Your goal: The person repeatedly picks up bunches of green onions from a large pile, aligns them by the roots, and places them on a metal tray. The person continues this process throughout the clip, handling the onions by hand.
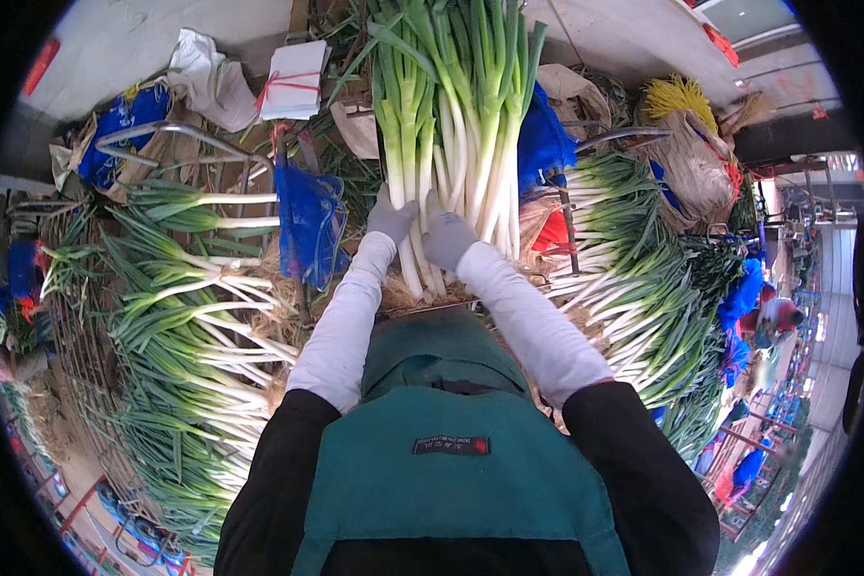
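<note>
Before me lies a bundle of large green onions point(468, 158), its leaves pointing away and its white stalks and roots towards my apron point(439, 497). My left hand point(392, 216), in a grey glove, grips white stalks on the bundle's left side. Beside it my right hand point(446, 236), gloved the same way, is closed around the neighbouring stalks, its fingertips partly hidden among them. Brown, hairy roots point(403, 294) show below both hands at the near edge. Several thicker stalks on the right lie outside my grip.
More green onions are piled at left point(194, 345) and right point(619, 288). Metal rails point(165, 128) and blue mesh point(306, 223) flank the bundle. A stack of white sheets point(294, 79) tied with red string stands behind. At far right is another person point(779, 315).
</note>
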`<action>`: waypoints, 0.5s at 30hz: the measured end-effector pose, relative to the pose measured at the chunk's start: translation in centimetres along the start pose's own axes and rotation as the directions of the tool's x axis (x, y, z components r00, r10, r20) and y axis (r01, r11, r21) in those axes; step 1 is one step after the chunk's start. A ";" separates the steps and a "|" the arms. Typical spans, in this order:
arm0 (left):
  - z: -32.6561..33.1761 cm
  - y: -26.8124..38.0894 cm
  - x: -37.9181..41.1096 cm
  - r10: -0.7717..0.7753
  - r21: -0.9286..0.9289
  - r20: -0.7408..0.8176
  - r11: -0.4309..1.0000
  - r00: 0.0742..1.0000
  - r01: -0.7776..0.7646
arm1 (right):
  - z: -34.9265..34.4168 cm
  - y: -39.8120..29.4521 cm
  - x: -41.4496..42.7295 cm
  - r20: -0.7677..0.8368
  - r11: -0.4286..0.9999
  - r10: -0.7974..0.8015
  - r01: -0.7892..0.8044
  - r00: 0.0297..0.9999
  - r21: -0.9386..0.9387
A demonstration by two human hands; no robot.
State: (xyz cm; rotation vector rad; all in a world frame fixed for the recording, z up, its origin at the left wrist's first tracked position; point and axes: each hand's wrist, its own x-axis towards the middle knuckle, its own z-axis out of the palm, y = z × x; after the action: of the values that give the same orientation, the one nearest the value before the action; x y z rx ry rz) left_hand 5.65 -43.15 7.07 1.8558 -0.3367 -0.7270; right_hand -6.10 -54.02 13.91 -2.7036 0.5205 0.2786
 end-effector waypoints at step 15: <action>-1.4 5.0 -3.5 0.418 0.261 -0.387 0.904 0.822 -0.337 | -10.4 5.2 5.6 -0.480 0.984 0.138 -0.066 0.866 0.162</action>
State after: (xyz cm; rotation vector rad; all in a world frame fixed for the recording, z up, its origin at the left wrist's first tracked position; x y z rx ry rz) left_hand 4.33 -42.12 13.10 1.9774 -0.4737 0.0053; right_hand -1.79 -64.38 20.26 -2.5984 0.7931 -0.4222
